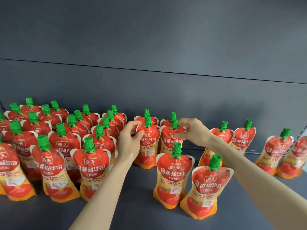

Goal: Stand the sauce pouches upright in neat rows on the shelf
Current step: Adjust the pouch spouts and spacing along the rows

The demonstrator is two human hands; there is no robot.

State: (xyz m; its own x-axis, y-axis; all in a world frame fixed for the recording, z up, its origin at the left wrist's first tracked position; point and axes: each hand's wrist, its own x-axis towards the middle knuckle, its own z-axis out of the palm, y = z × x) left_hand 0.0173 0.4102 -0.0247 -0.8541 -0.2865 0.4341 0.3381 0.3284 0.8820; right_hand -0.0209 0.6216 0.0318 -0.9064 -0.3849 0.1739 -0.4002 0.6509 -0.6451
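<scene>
Left hand (131,140) pinches top corner of one pouch (148,146), right hand (192,131) pinches corner of neighbour pouch (167,142); grip high, probably to line both upright.

Single head view, looking forward and slightly down, close over shelf (142,213).

A dark blue-grey back panel (149,39) fills the upper view, matte and plain. A thin dark seam (149,70) crosses it from side to side, dropping slightly towards the right. Below lies the shelf (141,205), a flat board in the same dark grey. A pale strip (252,152) runs along its back edge on the right. At the far right stands a slotted upright (304,130). The light is soft and even, somewhat brighter on the panel near the middle, with faint shadows on the board.
</scene>
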